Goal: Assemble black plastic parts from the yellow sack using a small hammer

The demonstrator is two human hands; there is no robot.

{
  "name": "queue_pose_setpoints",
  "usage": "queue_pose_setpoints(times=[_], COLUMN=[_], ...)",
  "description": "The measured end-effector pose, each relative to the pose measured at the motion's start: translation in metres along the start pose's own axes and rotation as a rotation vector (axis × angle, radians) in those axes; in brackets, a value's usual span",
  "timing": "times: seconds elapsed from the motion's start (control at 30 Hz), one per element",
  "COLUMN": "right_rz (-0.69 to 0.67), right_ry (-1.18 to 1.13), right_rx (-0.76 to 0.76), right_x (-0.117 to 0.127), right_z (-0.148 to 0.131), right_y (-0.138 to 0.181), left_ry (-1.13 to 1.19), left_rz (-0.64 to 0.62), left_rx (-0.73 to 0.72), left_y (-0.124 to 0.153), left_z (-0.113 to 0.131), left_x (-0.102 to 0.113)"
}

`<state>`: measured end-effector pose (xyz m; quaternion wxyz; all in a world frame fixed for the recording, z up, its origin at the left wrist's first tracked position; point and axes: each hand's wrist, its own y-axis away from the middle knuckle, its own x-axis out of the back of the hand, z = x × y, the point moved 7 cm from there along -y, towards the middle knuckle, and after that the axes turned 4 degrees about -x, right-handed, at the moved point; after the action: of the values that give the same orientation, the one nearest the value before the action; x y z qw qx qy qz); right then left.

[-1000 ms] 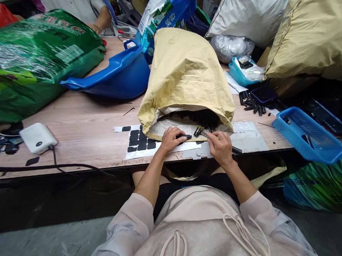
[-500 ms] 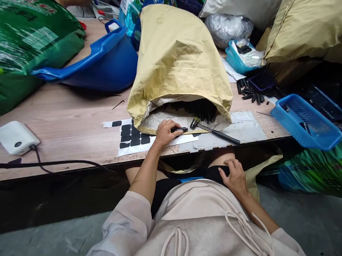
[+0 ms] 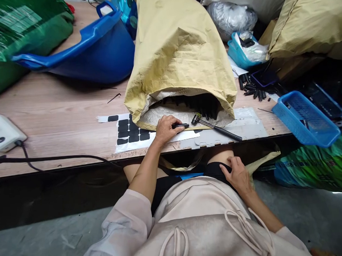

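Note:
My left hand (image 3: 164, 130) rests at the mouth of a tan paper sack (image 3: 181, 55) lying on the wooden table (image 3: 61, 118), its fingers closed on a small black rod-shaped part (image 3: 180, 125). A small hammer (image 3: 215, 127) with a black handle lies just right of it on the table, with no hand on it. My right hand (image 3: 237, 175) is below the table edge on my thigh, fingers curled against the black shorts, holding nothing I can see. More black parts (image 3: 200, 103) show inside the sack's opening.
A white sheet with black pads (image 3: 131, 133) lies left of my left hand. A blue basin (image 3: 98, 55), a green sack (image 3: 17, 40), a white box with a cable (image 3: 0, 131), a blue basket (image 3: 305, 119) and loose black parts (image 3: 253, 91) surround the sack.
My right hand let go of the hammer, which now lies on the table, and dropped down to my thigh. My left hand kept its hold on the black part.

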<state>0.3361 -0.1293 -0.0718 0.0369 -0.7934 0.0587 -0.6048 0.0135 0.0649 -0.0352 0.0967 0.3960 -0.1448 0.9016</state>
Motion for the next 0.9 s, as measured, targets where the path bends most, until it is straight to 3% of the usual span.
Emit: queue_pose_setpoints(times=[0.13, 0.27, 0.37, 0.53, 0.63, 0.73, 0.83, 0.9], right_rz=[-0.130, -0.097, -0.082, -0.388, -0.508, -0.575, -0.938, -1.048], right_ry=[0.086, 0.142, 0.173, 0.237, 0.182, 0.229, 0.328, 0.352], right_rx=[-0.049, 0.128, 0.161, 0.065, 0.259, 0.387, 0.404, 0.443], right_x=[-0.001, 0.002, 0.005, 0.002, -0.008, -0.036, -0.089, -0.113], right_z=[0.002, -0.019, -0.028, -0.029, -0.059, -0.093, -0.113, -0.123], right_y=[0.006, -0.020, -0.032, -0.012, -0.008, -0.027, -0.036, -0.037], left_ry=[0.005, 0.011, 0.009, 0.001, -0.002, -0.009, -0.010, -0.008], left_rz=[0.005, 0.000, -0.004, -0.025, -0.030, -0.029, -0.020, -0.008], left_rx=[0.022, 0.025, 0.031, 0.055, 0.050, 0.039, 0.025, 0.021], left_y=[0.002, 0.003, 0.005, 0.007, 0.008, 0.008, 0.006, 0.004], left_z=[0.003, 0.006, 0.008, 0.009, 0.010, 0.008, 0.007, 0.006], left_x=[-0.001, -0.001, -0.001, -0.001, -0.001, -0.002, -0.002, -0.002])
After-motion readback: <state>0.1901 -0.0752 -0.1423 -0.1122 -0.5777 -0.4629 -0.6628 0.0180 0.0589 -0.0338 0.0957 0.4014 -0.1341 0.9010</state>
